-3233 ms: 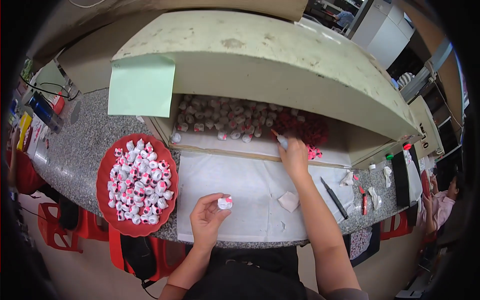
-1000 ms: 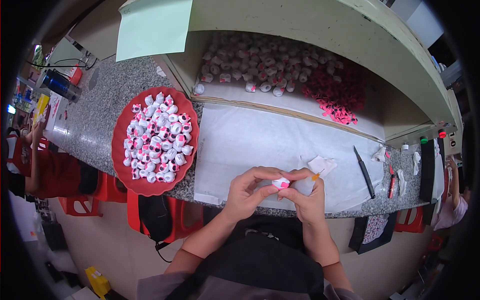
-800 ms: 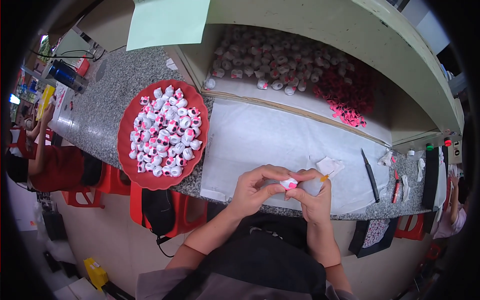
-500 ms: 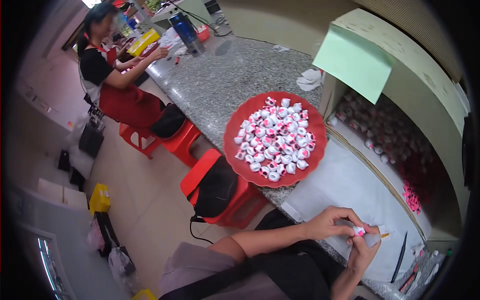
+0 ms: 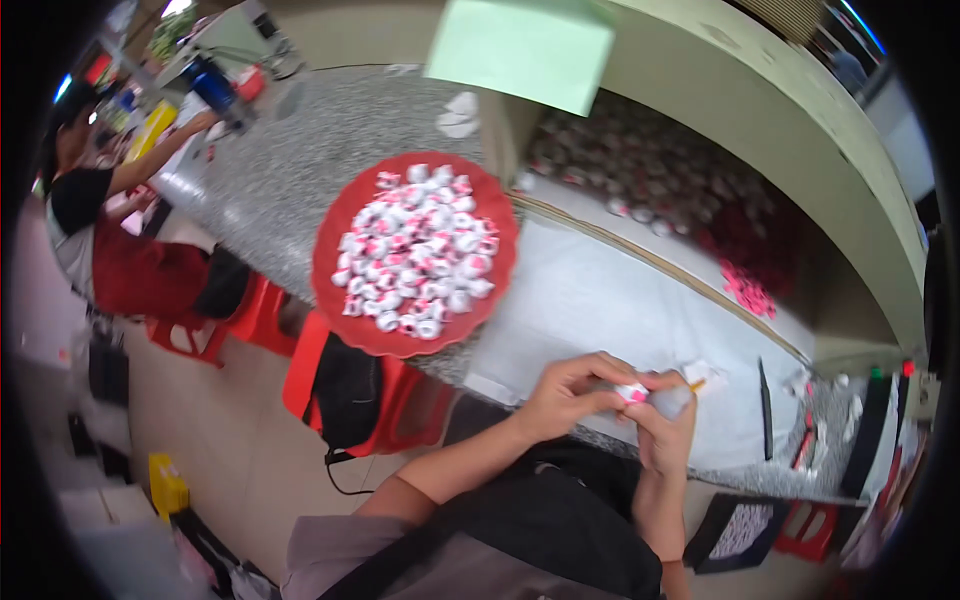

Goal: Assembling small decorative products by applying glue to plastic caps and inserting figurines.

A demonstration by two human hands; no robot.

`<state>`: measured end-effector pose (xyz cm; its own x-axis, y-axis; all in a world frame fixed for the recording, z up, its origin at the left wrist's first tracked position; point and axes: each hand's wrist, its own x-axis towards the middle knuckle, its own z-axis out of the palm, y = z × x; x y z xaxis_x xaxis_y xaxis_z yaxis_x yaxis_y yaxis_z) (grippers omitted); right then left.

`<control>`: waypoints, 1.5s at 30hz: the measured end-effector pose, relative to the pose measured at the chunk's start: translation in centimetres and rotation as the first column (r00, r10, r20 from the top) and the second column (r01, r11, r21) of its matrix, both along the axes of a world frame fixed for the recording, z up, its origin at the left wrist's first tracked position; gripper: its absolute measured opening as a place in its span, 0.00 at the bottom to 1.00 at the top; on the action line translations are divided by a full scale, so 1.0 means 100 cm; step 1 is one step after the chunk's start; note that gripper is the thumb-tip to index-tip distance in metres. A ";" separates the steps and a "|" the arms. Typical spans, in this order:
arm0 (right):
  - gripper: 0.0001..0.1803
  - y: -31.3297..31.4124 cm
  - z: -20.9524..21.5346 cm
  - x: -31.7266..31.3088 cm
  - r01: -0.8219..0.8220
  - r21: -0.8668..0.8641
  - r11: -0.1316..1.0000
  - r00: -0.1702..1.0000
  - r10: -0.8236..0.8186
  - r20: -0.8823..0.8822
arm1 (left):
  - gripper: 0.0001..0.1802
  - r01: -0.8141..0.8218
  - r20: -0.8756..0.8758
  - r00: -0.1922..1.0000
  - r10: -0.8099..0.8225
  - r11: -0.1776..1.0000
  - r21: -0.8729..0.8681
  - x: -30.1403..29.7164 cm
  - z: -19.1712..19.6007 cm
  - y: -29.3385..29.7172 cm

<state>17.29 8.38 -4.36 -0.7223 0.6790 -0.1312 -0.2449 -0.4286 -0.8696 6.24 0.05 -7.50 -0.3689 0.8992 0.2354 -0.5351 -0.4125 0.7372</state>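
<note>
My left hand (image 5: 575, 398) pinches a small white figure piece with pink markings (image 5: 632, 392) between thumb and fingers. From the other side my right hand (image 5: 668, 430) grips the same piece, its fingers closed. Something pale and translucent (image 5: 670, 402) shows at the right hand's fingers; I cannot make out what it is. Both hands are above the white sheet (image 5: 560, 290) at the front of the counter. Left of them, a red scalloped plate (image 5: 410, 343) bears many similar white pieces with pink and dark marks.
A shelf box (image 5: 840, 200) holds heaped white pieces and small pink parts (image 5: 748, 290). A black pen-like tool (image 5: 766, 410) and a yellow-tipped item (image 5: 697, 385) lie on the sheet. Red stools (image 5: 400, 410) stand left. A co-worker (image 5: 130, 215) sits farther along, near a blue bottle (image 5: 212, 88).
The view has swung to the right, so the plate, shelf and co-worker appear farther left. Both hands still hold the white and pink piece together.
</note>
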 end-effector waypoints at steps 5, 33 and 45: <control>0.13 0.007 -0.002 0.001 -0.015 0.025 1.000 1.000 0.014 0.022 | 0.13 0.012 -0.072 0.997 -0.021 0.992 -0.124 -0.004 0.002 0.002; 0.19 0.007 0.004 -0.002 -0.107 0.159 0.982 0.991 0.093 0.092 | 0.12 -0.597 -0.745 0.559 0.364 0.801 -0.056 -0.045 0.037 -0.028; 0.15 0.027 0.000 0.052 0.120 0.080 0.990 0.992 -0.122 0.018 | 0.11 -0.570 -0.974 -0.205 0.097 0.797 0.199 -0.056 0.057 0.150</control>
<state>22.51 11.12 -4.41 -0.6316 0.7700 -0.0901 -0.2703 -0.3276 -0.9053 0.65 15.01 -1.77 -0.2496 0.8214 0.5128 0.9314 0.0589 0.3591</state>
